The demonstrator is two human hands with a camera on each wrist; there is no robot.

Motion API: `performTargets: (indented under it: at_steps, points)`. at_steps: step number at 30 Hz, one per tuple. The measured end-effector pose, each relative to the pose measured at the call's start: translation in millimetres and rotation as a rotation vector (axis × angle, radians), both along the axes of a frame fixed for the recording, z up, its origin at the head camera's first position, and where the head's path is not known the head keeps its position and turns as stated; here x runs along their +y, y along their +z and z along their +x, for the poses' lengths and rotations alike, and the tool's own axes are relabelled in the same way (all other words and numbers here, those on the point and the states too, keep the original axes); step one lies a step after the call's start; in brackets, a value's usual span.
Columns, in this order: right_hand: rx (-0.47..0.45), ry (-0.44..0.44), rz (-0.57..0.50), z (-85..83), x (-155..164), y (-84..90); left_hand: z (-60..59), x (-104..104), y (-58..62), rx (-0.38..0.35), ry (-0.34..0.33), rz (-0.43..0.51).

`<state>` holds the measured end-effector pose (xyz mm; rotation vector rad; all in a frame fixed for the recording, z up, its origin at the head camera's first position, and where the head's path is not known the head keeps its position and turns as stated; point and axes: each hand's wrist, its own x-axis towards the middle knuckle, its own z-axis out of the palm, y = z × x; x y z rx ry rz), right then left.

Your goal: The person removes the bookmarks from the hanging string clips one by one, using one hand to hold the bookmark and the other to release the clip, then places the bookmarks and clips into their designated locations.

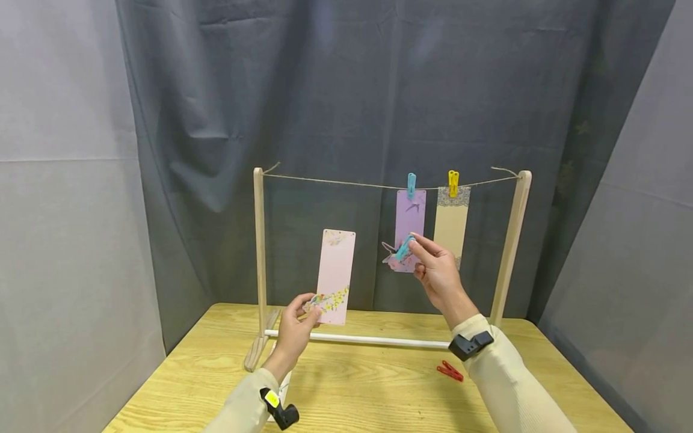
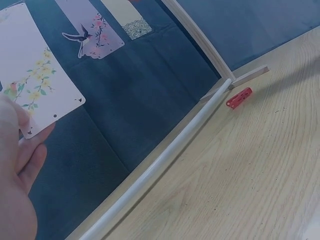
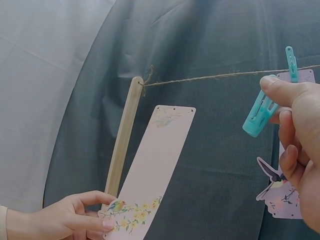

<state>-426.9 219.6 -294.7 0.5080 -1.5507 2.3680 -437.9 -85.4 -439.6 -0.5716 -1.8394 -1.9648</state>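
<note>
Grey curtain behind; left hand (image 1: 295, 328) pinches pink card (image 1: 335, 275) by bottom edge, long axis upright, below string (image 1: 335, 181). Right hand (image 1: 435, 270) grips teal clothespin (image 1: 403, 248), right of card.

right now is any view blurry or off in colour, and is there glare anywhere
Head view: sharp, evenly lit, no glare on the table. Left wrist view: a bluish cast, with the left hand a soft blur at the edge. Right wrist view: the pink card is crisp, the right hand and teal peg slightly soft.
</note>
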Motion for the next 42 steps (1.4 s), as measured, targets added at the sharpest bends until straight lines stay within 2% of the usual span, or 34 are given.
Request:
performTargets:
  at_steps: [12,42]
  points:
    - [-0.021,-0.018,0.031,0.1,5.0,-6.1,5.3,-2.7,-5.8,-0.035,0.008,-0.022]
    - [0.010,-0.003,0.055,6.3,8.9,-19.0,13.2,-9.8,-21.2,-0.019,0.036,-0.018]
